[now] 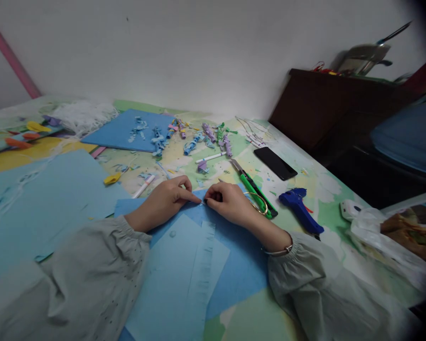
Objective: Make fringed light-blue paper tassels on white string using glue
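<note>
Mid-frame, the right hand (pixel 231 201) is pinching a tiny pale scrap (pixel 203 202), probably light, best taken by its edge; left hand (pixel 165 199), grip unclear

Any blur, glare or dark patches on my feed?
Head view: dim, soft light, no strong glare; at its right, black corners and a blurred, crumpled white plastic bag; near its centre, the long green box cutter is clearer, but detail between the bare left hand and right hand is too fine to tell.

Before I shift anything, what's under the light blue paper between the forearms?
Darker blue paper shows beyond the edges of the light blue paper, so it appears to run beneath. Whatever lies under the middle is covered.
</note>
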### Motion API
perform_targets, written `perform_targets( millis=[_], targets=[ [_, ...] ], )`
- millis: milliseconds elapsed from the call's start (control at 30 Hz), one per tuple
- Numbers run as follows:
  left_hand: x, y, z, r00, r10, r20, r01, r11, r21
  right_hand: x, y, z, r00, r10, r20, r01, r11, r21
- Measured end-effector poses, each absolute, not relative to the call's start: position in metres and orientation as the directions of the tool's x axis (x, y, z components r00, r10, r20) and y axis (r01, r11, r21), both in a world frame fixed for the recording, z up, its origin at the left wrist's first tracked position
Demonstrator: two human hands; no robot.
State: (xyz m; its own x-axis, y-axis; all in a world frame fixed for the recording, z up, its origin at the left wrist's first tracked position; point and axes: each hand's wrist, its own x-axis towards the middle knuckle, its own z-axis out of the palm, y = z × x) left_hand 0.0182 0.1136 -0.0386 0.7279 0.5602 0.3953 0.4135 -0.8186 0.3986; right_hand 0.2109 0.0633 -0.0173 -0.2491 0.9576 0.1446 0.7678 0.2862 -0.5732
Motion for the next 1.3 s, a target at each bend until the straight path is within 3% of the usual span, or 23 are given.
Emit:
perform_targets(
  millis=[933,1200,1300],
  targets=[
    [0.018,0.112,-0.037,0.749,0.526,0.402,0.402,-0.844,0.355,0.21,0.064,-0.021,-0.227,0.963,0.146,0.77,0.269,-0.578],
    [0.015,0.107,-0.026,0.819,0.478,0.317,0.459,-0.878,0.139,0.208,0.063,-0.02,-0.216,0.964,0.156,0.773,0.266,-0.576],
    [0.014,0.107,-0.027,0.817,0.482,0.317,0.46,-0.876,0.147,0.209,0.062,-0.019,-0.221,0.963,0.154,0.763,0.269,-0.588]
  ],
)
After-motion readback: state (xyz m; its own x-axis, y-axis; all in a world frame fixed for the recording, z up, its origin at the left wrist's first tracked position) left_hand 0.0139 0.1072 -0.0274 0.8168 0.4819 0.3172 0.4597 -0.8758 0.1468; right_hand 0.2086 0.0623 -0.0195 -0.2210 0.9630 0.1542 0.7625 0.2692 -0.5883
